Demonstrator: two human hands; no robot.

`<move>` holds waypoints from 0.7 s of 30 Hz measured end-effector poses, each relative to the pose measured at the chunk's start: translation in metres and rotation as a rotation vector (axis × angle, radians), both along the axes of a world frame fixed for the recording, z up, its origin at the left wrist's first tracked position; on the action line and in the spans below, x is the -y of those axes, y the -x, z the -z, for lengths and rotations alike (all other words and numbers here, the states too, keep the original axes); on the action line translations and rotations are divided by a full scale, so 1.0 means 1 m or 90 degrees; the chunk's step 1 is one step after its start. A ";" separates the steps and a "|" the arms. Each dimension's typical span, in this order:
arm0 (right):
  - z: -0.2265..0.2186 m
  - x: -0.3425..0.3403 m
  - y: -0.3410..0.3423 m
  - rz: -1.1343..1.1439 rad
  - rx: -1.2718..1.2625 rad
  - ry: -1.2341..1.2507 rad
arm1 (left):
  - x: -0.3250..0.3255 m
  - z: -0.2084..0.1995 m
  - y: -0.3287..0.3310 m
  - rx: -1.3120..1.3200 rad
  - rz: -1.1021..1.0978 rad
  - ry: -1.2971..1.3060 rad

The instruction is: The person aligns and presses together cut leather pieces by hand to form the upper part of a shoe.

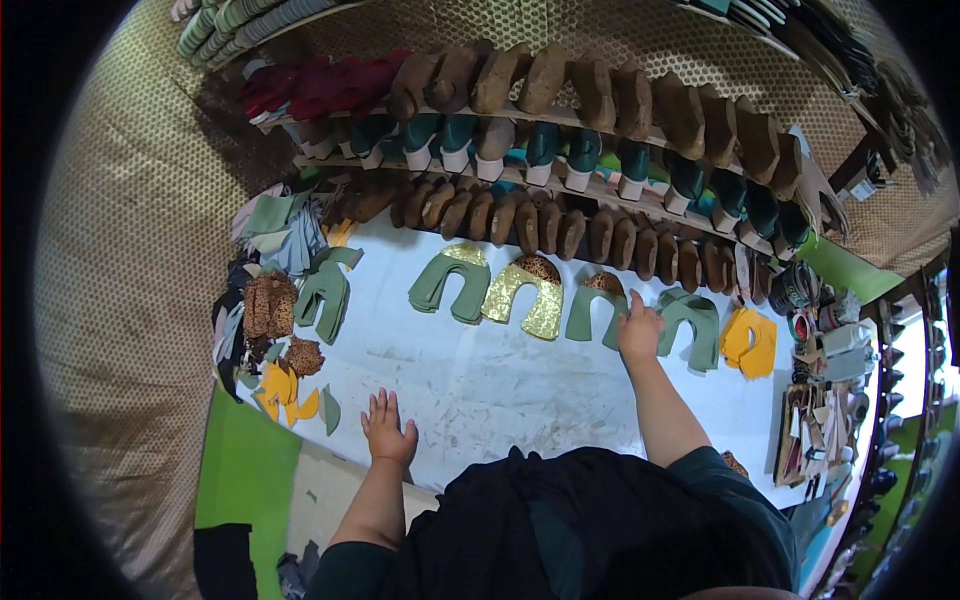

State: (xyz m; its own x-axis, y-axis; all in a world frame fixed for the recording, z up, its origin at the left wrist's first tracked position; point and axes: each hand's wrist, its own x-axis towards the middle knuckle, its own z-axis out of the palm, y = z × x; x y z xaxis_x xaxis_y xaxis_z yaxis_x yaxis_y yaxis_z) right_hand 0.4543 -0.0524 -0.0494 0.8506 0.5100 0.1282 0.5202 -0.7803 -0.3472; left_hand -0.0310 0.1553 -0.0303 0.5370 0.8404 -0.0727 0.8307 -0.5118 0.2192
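My left hand [388, 428] lies flat near the front edge of the white table [430, 380], fingers spread, holding nothing. Farther back on the right, my right hand [640, 332] reaches out with its index finger extended. It is between a green U-shaped piece [580, 318] topped with leopard print and a stack of green U-shaped pieces [706, 330]. Whether its fingertips touch either one is hard to tell. To their left are a gold glittery U-shaped piece [545, 312] with a leopard-print top and a green stack [430, 288] with a gold piece behind it.
Yellow cut pieces [748, 345] lie at the table's right. Green pieces [322, 300], leopard-print pieces [268, 308] and yellow scraps [283, 388] crowd the left end. Behind, shelves carry brown shoe lasts [545, 80] and dark green lasts [541, 145]. Straps and tools [805, 430] clutter the right edge.
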 end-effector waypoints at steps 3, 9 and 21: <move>-0.003 0.001 -0.027 0.028 -0.085 -0.017 | 0.001 0.000 -0.002 0.003 0.004 -0.002; -0.028 0.000 -0.043 0.078 -0.218 0.057 | 0.002 0.000 -0.001 -0.006 -0.007 0.007; 0.003 0.033 -0.030 0.003 0.164 0.039 | 0.002 -0.002 -0.003 -0.009 -0.004 0.013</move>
State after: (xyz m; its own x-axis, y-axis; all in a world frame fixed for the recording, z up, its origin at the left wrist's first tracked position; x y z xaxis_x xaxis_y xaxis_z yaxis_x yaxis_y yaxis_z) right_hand 0.4844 -0.0858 -0.0521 0.7965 0.5195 0.3095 0.5813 -0.7987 -0.1554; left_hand -0.0285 0.1536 -0.0286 0.5307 0.8419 -0.0978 0.8368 -0.5022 0.2183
